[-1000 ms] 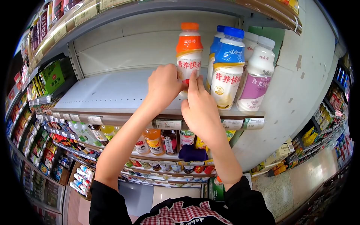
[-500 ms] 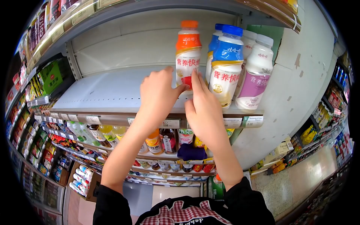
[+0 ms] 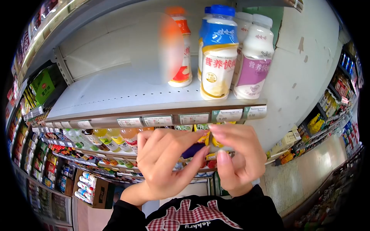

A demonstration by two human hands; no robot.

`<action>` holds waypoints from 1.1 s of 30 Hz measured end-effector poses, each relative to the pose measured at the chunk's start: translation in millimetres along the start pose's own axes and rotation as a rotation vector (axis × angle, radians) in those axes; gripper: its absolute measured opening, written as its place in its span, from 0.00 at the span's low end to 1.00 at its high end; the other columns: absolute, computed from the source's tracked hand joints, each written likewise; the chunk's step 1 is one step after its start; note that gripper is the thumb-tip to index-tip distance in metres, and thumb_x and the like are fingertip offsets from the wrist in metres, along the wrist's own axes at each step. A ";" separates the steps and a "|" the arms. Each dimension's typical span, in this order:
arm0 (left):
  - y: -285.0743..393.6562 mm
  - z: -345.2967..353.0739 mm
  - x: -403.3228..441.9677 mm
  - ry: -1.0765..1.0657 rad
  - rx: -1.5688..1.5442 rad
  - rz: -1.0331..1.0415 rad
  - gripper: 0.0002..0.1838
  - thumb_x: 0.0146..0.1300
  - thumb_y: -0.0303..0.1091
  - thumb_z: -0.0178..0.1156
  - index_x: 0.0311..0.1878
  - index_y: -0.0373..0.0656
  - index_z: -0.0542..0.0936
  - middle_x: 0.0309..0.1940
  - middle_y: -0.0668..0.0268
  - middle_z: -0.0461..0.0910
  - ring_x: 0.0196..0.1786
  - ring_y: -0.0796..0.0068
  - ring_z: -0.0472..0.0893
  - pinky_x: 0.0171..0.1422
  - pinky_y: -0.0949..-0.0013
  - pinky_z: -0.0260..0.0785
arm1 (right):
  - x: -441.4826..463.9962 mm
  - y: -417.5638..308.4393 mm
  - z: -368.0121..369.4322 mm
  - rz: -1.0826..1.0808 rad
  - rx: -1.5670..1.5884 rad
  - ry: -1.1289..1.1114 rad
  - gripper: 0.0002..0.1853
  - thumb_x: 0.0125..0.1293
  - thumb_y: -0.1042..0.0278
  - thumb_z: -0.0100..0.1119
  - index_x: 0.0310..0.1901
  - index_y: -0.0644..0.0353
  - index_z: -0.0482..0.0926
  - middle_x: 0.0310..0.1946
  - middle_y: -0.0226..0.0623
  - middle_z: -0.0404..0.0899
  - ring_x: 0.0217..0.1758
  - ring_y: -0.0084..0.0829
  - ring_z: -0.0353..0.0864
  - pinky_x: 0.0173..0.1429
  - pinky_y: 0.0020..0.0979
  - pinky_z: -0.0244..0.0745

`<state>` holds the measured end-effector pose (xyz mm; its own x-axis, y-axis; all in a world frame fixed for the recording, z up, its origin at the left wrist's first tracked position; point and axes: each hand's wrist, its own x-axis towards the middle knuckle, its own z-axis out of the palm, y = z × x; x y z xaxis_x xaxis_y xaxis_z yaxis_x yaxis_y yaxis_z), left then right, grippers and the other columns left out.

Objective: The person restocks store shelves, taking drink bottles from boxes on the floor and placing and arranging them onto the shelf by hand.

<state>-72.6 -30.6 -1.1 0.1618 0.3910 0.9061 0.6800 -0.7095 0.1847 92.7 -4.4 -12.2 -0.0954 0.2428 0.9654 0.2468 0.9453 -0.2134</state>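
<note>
Here — loosely curled hands [image 3: 163, 158], waisted plastic bottles [image 3: 219, 57]

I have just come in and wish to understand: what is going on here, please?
A person holds the left hand and the right hand close together, fingers curved; nothing can be seen held in either. In the view they are below the shelf. On it an orange-capped bottle, partly blurred, stands left of blue-capped bottles, with white-capped bottles to their right.

Left of the front blue-and-white bottle [image 3: 219, 57] was an orange-and-white bottle [image 3: 184, 50]; right, a purple-and-white bottle [image 3: 254, 61]; below, red-and-white checked clothing [image 3: 181, 215].
</note>
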 end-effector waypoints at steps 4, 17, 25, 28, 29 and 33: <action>11.0 11.4 -13.5 -0.057 -0.071 0.038 0.17 0.46 0.26 0.76 0.43 0.42 0.85 0.34 0.71 0.85 0.35 0.74 0.82 0.41 0.73 0.60 | -19.8 -6.6 -21.9 0.019 -0.019 0.017 0.15 0.54 0.77 0.64 0.46 0.63 0.84 0.44 0.43 0.87 0.42 0.39 0.86 0.49 0.36 0.81; 26.0 121.8 -83.8 -0.420 -0.398 -0.114 0.12 0.46 0.22 0.74 0.36 0.40 0.86 0.31 0.64 0.86 0.33 0.65 0.81 0.37 0.66 0.67 | -135.4 17.6 -122.8 0.327 -0.506 0.203 0.10 0.55 0.73 0.68 0.40 0.64 0.84 0.37 0.41 0.87 0.36 0.38 0.85 0.44 0.38 0.78; 17.3 209.2 -177.0 -0.650 -0.397 -0.264 0.14 0.52 0.27 0.70 0.44 0.40 0.82 0.36 0.61 0.83 0.42 0.56 0.82 0.46 0.58 0.74 | -263.5 84.4 -130.2 0.690 -0.554 -0.054 0.12 0.54 0.75 0.70 0.42 0.60 0.84 0.37 0.39 0.84 0.41 0.41 0.82 0.47 0.37 0.76; 17.6 222.4 -200.4 -0.696 -0.361 -0.298 0.18 0.52 0.27 0.70 0.48 0.40 0.81 0.42 0.57 0.83 0.47 0.53 0.81 0.52 0.56 0.74 | -314.8 106.2 -126.8 0.726 -0.562 -0.219 0.16 0.53 0.71 0.72 0.45 0.58 0.83 0.41 0.37 0.83 0.44 0.43 0.80 0.47 0.40 0.76; 18.5 225.0 -206.2 -0.696 -0.336 -0.305 0.18 0.52 0.27 0.71 0.48 0.40 0.82 0.43 0.58 0.83 0.48 0.53 0.81 0.53 0.57 0.74 | -330.0 112.2 -125.0 0.745 -0.556 -0.272 0.18 0.52 0.70 0.73 0.46 0.57 0.82 0.42 0.37 0.82 0.45 0.43 0.80 0.47 0.41 0.76; 22.2 228.4 -232.7 -0.730 -0.307 -0.408 0.20 0.52 0.28 0.71 0.50 0.40 0.82 0.45 0.57 0.83 0.50 0.51 0.80 0.56 0.56 0.74 | -361.2 126.7 -115.1 0.827 -0.580 -0.447 0.26 0.49 0.70 0.74 0.53 0.54 0.81 0.43 0.39 0.80 0.48 0.44 0.80 0.50 0.40 0.77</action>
<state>68.1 -3.4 -294.7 0.4353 0.8495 0.2982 0.5796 -0.5179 0.6292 269.3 2.6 -370.6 -0.0033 0.9204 0.3909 0.7989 0.2375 -0.5526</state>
